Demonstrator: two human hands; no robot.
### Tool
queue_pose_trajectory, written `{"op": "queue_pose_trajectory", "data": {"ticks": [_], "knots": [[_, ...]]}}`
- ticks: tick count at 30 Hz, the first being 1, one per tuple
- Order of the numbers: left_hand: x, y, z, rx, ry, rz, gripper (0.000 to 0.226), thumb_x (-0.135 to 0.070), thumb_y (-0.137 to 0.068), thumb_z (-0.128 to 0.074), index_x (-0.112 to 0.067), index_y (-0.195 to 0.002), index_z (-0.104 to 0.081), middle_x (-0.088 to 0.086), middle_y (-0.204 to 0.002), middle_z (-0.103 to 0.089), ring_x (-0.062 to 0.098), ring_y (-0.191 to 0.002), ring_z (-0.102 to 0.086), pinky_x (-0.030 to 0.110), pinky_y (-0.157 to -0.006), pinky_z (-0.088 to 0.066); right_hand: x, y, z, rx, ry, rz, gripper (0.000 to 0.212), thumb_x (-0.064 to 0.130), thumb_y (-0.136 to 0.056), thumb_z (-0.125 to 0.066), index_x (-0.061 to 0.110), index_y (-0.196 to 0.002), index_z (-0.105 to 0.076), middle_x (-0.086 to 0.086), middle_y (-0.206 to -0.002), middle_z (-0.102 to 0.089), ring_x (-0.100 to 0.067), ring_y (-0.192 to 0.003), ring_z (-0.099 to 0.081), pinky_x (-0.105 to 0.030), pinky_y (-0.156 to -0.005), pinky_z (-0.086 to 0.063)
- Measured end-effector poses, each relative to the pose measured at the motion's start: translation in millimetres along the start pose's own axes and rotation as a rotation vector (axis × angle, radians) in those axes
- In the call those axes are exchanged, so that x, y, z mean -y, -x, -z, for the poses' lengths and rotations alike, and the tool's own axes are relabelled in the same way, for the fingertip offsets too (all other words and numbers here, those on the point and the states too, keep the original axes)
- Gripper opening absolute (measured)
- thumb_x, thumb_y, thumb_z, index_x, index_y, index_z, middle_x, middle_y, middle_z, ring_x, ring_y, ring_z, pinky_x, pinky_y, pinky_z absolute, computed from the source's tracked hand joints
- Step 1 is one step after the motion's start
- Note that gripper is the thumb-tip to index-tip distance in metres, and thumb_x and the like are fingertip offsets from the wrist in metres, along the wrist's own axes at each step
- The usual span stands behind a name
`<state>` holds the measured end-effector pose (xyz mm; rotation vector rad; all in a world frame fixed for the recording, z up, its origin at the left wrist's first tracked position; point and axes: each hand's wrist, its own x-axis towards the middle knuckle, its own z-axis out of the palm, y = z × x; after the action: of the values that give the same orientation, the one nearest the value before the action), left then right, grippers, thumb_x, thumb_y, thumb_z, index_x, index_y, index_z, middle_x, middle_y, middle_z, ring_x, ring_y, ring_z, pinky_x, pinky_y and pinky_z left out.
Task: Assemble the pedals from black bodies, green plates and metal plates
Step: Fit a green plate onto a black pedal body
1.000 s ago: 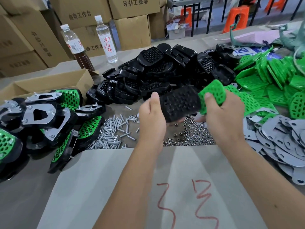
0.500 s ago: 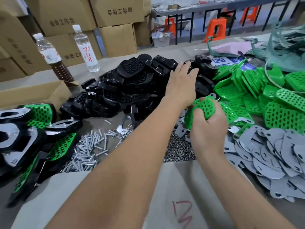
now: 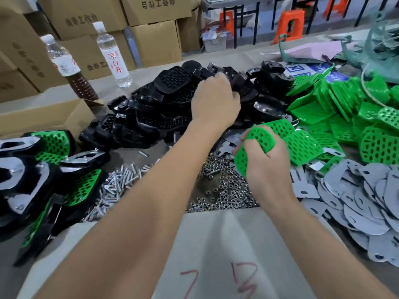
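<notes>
On the bench [image 3: 216,244], left hand [image 3: 213,100] curls over 1 black body [image 3: 241,87] in the pile; right hand [image 3: 267,167] grips 1 green plate [image 3: 251,147] above the nuts [image 3: 222,190].

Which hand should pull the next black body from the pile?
The left hand. It is already on the pile of black bodies, fingers curled over one at the top. The right hand is busy gripping a green plate nearer the person.
</notes>
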<state>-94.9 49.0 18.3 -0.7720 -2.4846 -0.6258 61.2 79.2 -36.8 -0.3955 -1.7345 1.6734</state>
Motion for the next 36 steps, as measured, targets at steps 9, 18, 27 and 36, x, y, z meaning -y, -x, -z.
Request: {"op": "queue_pose_trajectory", "data": {"ticks": [9,18,27,36], "knots": [[115.5,89.2,67.0,-0.151,-0.103,0.255,0.029,-0.006,-0.089,-0.063,-0.001,-0.115,-0.05,0.02,-0.118,-0.056,0.041,-0.109,-0.053,0.046,-0.091,-0.04,11.3,16.9,-5.5,0.443,-0.22,-0.177,0.025,0.03,-0.1,-0.045,0.009,-0.106,-0.058,-0.011,-0.073,-0.063,-0.028,-0.06,-0.056,-0.029,-0.041,-0.038],[39.2,130.8,69.7,0.044,0.564,0.534,0.06,-0.059,-0.07,-0.067,-0.024,-0.117,-0.054,0.0,-0.108,-0.066,0.02,-0.096,-0.063,0.039,-0.085,-0.051,13.1,6.2,1.4,0.506,-0.347,-0.339,0.048,0.058,-0.096,-0.041,0.017,-0.105,-0.066,0.0,-0.076,-0.045,-0.01,-0.066,-0.04,-0.027,-0.052,-0.029],[62.5,153.6,55.2,-0.025,-0.107,0.286,0.088,-0.029,-0.083,-0.086,-0.021,-0.158,-0.04,0.007,-0.13,-0.05,0.029,-0.117,-0.048,0.038,-0.096,-0.041,-4.9,4.3,2.5,0.282,-0.112,-0.065,0.033,0.004,-0.091,-0.075,0.026,-0.113,-0.065,0.002,-0.107,-0.078,-0.016,-0.092,-0.075,-0.021,-0.066,-0.055],[50.7,151.6,63.7,0.051,0.494,0.39,0.099,-0.038,-0.057,-0.103,-0.022,-0.144,-0.058,-0.006,-0.125,-0.067,0.011,-0.115,-0.062,0.029,-0.106,-0.048,3.4,4.0,3.2,0.244,-0.157,-0.061,0.015,0.021,-0.094,-0.068,0.03,-0.091,-0.08,-0.002,-0.091,-0.08,-0.017,-0.08,-0.077,-0.024,-0.059,-0.056]]}}
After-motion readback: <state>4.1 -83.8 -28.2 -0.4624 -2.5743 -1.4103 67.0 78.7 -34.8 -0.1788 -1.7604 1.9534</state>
